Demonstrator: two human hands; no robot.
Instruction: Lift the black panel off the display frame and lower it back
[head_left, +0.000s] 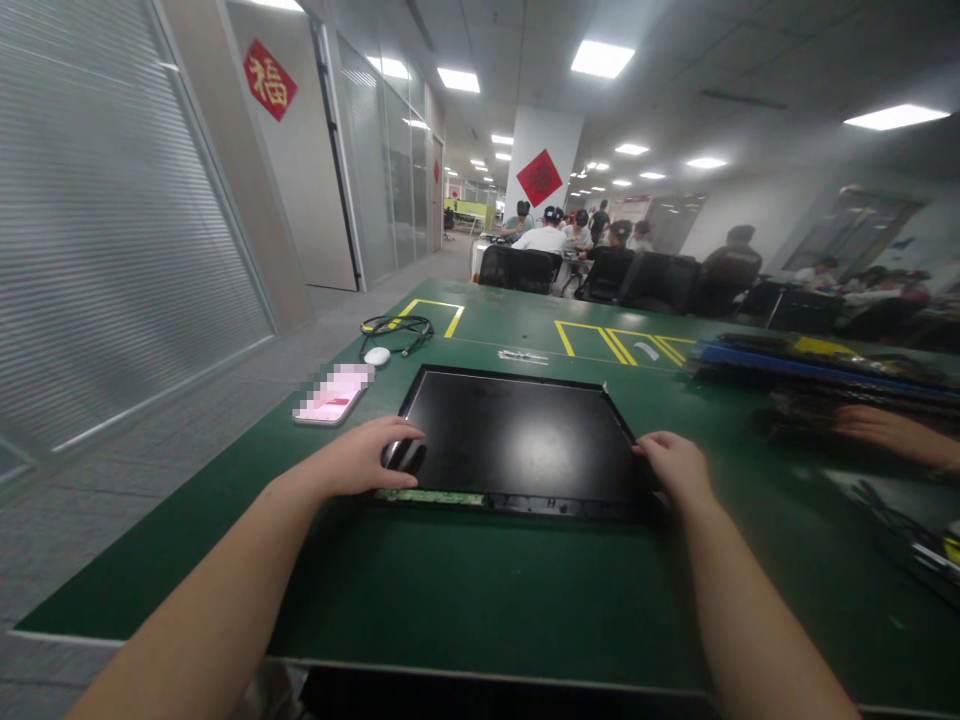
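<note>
A black LCD screen panel (510,430) lies on the green table in front of me, its dark face up and reflecting a ceiling light. Along its near edge runs a strip of green circuit board (439,497). At the panel's left edge, my left hand (367,458) grips the side, with the thumb near the lower corner and the fingers over the frame. My right hand (677,468) is closed on the right edge, pinching it between thumb and fingers. The undersides of both grips are hidden.
Left of the panel lie a pink phone (334,395), a white round object (377,356) and a coiled black cable (405,325). Small slim items (523,356) rest behind it. At right, another person's hand (885,430) is near dark parts and a blue-edged object (810,362).
</note>
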